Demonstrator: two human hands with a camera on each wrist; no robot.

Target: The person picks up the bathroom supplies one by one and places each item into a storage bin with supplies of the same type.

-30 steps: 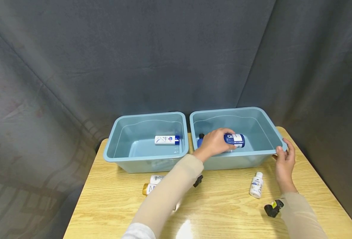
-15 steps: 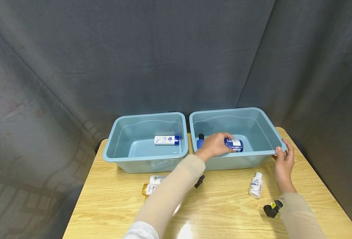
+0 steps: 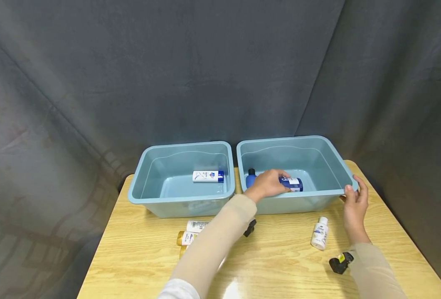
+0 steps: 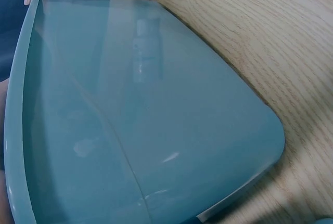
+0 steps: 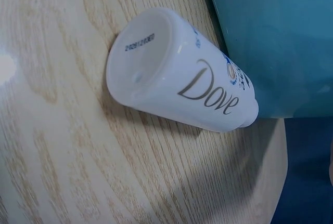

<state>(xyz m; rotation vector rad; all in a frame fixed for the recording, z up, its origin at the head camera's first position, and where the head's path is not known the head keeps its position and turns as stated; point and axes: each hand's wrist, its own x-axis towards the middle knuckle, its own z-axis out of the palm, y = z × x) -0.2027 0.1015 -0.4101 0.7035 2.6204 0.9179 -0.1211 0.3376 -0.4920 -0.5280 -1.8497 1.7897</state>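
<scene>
Right-hand bin, pale blue, on the counter: contains one dark blue bottle with a white label, roughly level near the front wall, and one blue bottle with a black cap, partly hidden, at the left end. Left grip: reached over the front rim, thumb and fingers clamped about the left part of the dark blue bottle, presumably from above because the bin's walls bar a side approach; whether that bottle bears on the bin floor cannot be told. Right grip: thumb and fingers clamped on the near right corner of the same bin's rim, apparently to keep the bin from sliding or tipping. Left-hand bin, matching, just beside: one white bottle with a blue cap, lying flat, perhaps so laid for stability. On the counter: one white Dove bottle, on its side, cap toward the right-hand bin, near the right forearm; a white container and a gold-capped bottle, side by side before the left-hand bin, both partly covered by the left sleeve.
</scene>
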